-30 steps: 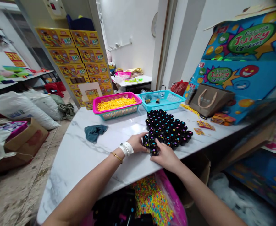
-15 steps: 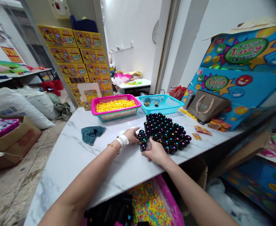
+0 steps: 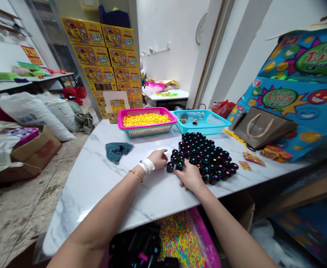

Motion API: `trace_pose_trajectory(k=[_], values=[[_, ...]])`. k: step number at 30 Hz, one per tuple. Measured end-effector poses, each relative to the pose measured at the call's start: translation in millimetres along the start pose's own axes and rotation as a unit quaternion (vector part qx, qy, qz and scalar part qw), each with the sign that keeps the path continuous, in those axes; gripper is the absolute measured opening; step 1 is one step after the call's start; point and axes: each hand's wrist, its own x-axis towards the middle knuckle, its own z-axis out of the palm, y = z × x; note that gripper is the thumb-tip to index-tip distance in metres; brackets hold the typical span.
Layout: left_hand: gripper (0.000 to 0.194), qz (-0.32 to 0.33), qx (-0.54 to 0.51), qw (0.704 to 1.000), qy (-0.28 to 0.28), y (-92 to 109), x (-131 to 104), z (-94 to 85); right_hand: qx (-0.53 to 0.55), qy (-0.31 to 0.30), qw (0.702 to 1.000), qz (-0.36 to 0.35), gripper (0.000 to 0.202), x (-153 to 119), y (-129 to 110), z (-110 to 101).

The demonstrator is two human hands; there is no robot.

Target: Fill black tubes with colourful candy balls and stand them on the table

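Many small black cylinders with coloured dots on top stand packed together on the white marbled table. My left hand is at the left side of the group, fingers apart with nothing between them, beside a black cylinder at the group's front left corner. My right hand is at the front edge of the group, its fingers round a black cylinder. A dark teal cloth lies left of my left hand.
Behind the cylinders stand a pink basket of yellow pieces and a blue basket. A grey-brown bag and small packets are at the right. Below the table edge is a pink tub with colourful beads.
The view has shifted, moving the scene to the right. My left hand has drawn away from the cylinders. One cylinder now stands apart between my hands.
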Motion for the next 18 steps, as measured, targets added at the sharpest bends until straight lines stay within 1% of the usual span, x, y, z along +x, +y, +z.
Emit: trace_pose_trajectory(k=[3,4,6,8,10,12,13,16,18], values=[[0.078,0.027,0.002,0.999,-0.045,1,-9,-7.8,-0.007,-0.003,1.000,-0.004,0.036,1,1,0],[0.084,0.036,0.009,0.998,-0.049,1,-11,-9.2,-0.017,-0.004,1.000,-0.002,0.038,2,0,-1],[0.091,0.058,0.033,0.997,-0.033,1,-11,-8.7,-0.039,-0.005,0.999,-0.002,0.044,5,-1,-3],[0.092,0.077,0.050,0.996,0.016,-1,-9,-3.0,-0.047,-0.015,0.999,-0.011,0.044,10,-2,-5],[0.089,0.076,0.033,0.992,0.096,-3,-5,7.1,-0.042,-0.029,0.998,-0.026,0.038,15,-1,-5],[0.085,0.064,-0.025,0.982,0.175,-5,1,20.0,-0.037,-0.037,0.998,-0.033,0.031,22,0,-3],[0.084,0.060,-0.068,0.975,0.204,-5,3,26.7,-0.037,-0.038,0.998,-0.032,0.030,25,0,-1],[0.080,0.048,-0.184,0.950,0.247,-1,11,43.8,-0.030,-0.038,0.998,-0.027,0.031,35,-2,5],[0.077,0.037,-0.214,0.939,0.268,3,18,50.1,-0.020,-0.033,0.999,-0.025,0.030,42,-6,9]])
